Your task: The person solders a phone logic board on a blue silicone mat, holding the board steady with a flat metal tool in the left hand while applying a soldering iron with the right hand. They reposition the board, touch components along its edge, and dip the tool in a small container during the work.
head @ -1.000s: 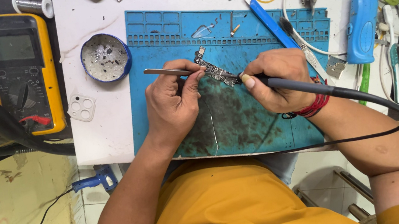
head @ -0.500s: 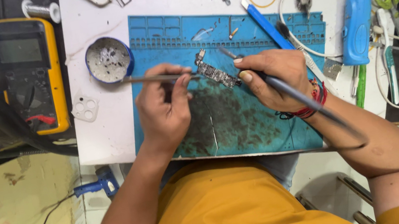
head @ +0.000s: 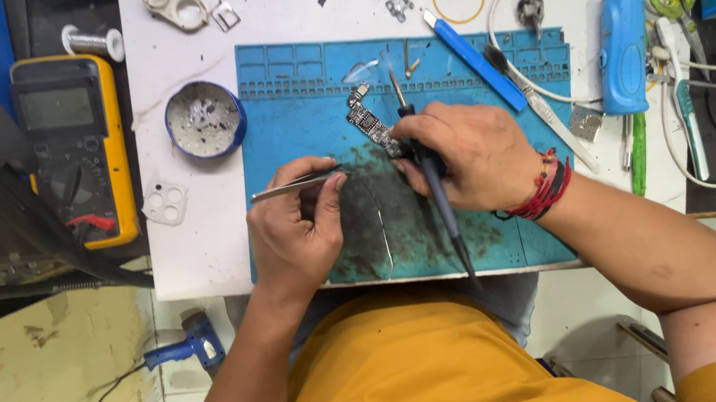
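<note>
The work mat (head: 479,219) is teal with dark smudges on a white worktop (head: 200,248); the multimeter (head: 73,143) is yellow and grey, the wristband (head: 547,187) red, the shirt (head: 430,385) mustard.

A small circuit board (head: 368,121) lies on the work mat (head: 482,238), which lies on the table (head: 285,8). Left of the mat sits a round tin (head: 204,118), and further left a multimeter (head: 74,148). Right of the mat lies what seems a rotary tool (head: 624,51).
</note>
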Demonstrator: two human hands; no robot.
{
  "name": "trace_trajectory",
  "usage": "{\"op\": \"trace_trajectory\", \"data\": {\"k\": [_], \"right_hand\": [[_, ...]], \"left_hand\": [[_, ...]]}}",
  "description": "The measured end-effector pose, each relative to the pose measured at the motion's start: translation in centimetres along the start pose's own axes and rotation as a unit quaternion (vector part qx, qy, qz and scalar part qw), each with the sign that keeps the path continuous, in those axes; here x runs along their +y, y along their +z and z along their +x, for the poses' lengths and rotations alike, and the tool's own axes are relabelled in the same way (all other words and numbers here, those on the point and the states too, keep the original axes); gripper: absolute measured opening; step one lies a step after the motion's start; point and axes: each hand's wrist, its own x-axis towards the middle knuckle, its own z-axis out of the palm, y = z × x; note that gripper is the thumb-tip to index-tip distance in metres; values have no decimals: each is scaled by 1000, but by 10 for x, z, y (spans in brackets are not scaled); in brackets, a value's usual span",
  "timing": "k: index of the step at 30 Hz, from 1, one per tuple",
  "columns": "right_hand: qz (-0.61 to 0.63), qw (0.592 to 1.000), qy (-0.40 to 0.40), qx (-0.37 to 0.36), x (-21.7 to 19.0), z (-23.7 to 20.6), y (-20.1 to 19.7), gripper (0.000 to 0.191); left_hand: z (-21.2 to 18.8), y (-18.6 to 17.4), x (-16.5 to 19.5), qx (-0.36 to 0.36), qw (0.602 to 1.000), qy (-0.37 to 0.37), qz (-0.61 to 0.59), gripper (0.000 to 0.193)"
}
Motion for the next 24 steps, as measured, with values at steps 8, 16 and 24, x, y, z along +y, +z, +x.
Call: {"op": "trace_trajectory", "data": {"k": [8, 16, 24], "right_hand": [[23, 999, 12, 24, 6, -2, 5, 28], [58, 997, 35, 35, 10, -3, 5, 25], [89, 995, 16, 41, 17, -12, 8, 27]], "left_hand": [[36, 14, -9, 5, 991, -34, -130, 15], [45, 16, -6, -36, 992, -84, -93, 12], [52, 19, -2, -43, 997, 3, -71, 7]]}}
